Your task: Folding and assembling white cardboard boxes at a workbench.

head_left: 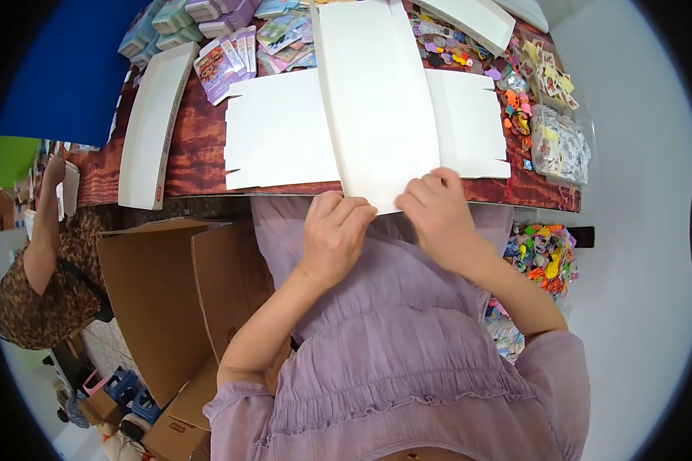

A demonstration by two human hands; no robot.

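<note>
A long white cardboard tray [380, 92] points away from me across the table, its near end between my hands. My left hand [335, 234] pinches the near left corner with bent fingers. At the near right corner, my right hand [437, 211] is closed on the same end; it is slightly blurred. Under the tray lies a flat white cardboard sheet [281, 131] with slits at its short ends, showing on both sides. What is under my fingertips is hidden.
A folded white tray [152, 127] lies at left, another [473, 23] at far right. Small boxes [227, 61], colourful trinkets [515, 107] and a bag of packets [559, 146] surround the work. An open carton [158, 300] stands below left. Another person [50, 269] is at far left.
</note>
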